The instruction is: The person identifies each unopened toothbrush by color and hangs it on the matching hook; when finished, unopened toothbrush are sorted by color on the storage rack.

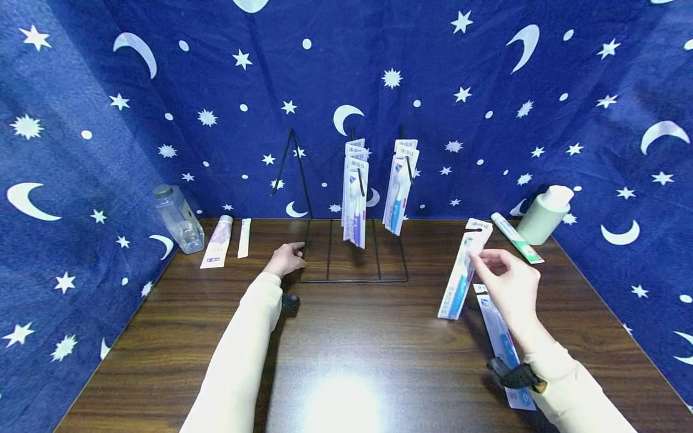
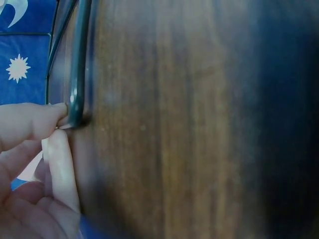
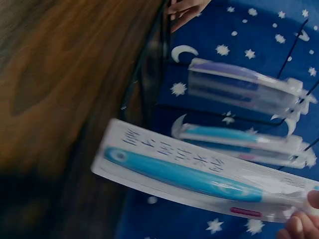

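One toothbrush pack (image 1: pixel 464 270) stands on edge, pinched near its top by the right hand (image 1: pixel 509 282) — light, stiff, slippery card; left hand (image 1: pixel 285 260) pinches the wire rack (image 1: pixel 352 264) base.

The head view looks forward and down from above the near edge of the counter (image 1: pixel 346 361), taking in both arms, the wire rack (image 1: pixel 352 264) at the middle and the starred blue cloth behind. The left wrist view sits very close to the counter top, facing along the wood at the rack's base bar (image 2: pixel 79 74), with the left hand (image 2: pixel 35 164) at its edge. The right wrist view looks from low across the counter toward the rack, past the packaged toothbrush (image 3: pixel 199 181). All three share the rack; the right wrist view also catches the left hand far off
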Motion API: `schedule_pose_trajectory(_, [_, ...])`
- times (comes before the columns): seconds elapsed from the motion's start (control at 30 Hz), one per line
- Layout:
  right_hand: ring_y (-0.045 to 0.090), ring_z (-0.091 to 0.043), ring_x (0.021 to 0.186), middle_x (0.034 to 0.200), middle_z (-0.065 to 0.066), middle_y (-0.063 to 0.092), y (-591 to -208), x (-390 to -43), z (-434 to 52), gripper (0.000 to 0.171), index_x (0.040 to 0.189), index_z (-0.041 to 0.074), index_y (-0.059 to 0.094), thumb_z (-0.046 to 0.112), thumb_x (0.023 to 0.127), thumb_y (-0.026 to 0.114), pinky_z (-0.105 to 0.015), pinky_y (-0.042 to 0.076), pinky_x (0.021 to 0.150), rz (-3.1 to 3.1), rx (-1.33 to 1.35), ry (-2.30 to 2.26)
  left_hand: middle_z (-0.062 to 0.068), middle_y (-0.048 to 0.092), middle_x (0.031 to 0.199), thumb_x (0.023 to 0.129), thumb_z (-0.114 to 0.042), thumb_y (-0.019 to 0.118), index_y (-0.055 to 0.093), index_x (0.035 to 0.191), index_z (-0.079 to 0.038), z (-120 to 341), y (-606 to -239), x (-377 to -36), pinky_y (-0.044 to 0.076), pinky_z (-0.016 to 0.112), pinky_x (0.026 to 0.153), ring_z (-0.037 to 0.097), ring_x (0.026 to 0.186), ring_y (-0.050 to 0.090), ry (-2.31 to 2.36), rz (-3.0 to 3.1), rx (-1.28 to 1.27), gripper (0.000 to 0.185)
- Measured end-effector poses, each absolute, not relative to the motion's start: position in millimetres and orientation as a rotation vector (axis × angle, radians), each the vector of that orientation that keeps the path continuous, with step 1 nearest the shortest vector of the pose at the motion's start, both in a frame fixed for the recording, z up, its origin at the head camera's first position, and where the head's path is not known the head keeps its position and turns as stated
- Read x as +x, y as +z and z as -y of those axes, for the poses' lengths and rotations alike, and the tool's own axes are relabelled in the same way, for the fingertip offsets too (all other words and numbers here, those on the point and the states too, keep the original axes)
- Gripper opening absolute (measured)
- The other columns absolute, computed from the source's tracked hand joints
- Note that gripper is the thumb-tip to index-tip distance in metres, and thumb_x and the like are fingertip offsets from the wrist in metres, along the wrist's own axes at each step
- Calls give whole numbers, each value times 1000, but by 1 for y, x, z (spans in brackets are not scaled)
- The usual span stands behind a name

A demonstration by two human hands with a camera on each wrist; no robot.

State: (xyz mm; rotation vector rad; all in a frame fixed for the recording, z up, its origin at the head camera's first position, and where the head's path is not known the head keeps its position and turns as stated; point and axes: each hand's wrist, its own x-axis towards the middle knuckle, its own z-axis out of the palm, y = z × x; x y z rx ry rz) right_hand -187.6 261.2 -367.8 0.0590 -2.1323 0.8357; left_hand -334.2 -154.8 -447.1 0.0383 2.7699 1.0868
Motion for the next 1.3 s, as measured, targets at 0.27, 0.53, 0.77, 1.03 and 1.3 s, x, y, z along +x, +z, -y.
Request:
schedule_pose_trajectory(0.27, [49, 21, 65, 69, 16, 65, -338, -188, -233, 13, 81, 1, 74, 7, 71, 79, -10, 31, 63, 1838, 177, 908, 16, 62, 106, 78, 1, 65, 47, 137, 0, 149, -437, -323, 43, 39, 90, 29, 97, 53, 1079, -2783, 34, 62])
schedule_pose_trajectory(0.53, [52, 17, 66, 67, -5, 68, -319, -203, -201, 12, 83, -2, 73, 3, 72, 78, -9, 37, 63, 1782, 297, 990, 12, 61, 101, 78, 0, 66, 49, 137, -1, 153, -438, -325, 42, 39, 91, 28, 96, 53, 1080, -2790, 20, 61])
schedule_pose_trajectory(0.77, [49, 20, 66, 67, -12, 68, -318, -223, -184, 11, 83, -1, 72, 6, 76, 76, -6, 37, 63, 1871, 365, 966, 14, 63, 106, 76, 0, 66, 49, 136, -2, 153, -439, -326, 43, 40, 93, 29, 100, 55, 1099, -2786, 21, 62])
schedule_pose_trajectory(1.03, [46, 19, 65, 67, -10, 68, -318, -238, -175, 13, 85, 0, 73, 12, 80, 74, -7, 35, 61, 1926, 370, 954, 13, 64, 102, 75, 0, 67, 51, 135, -1, 149, -440, -325, 45, 38, 90, 28, 95, 57, 1102, -2798, 32, 62])
schedule_pose_trajectory(1.3, [47, 14, 61, 67, -8, 69, -318, -251, -170, 12, 85, 2, 73, 13, 81, 73, -7, 37, 60, 1991, 361, 948, 12, 65, 100, 74, -1, 67, 52, 134, -1, 152, -439, -326, 44, 39, 91, 28, 94, 57, 1070, -2821, 43, 62])
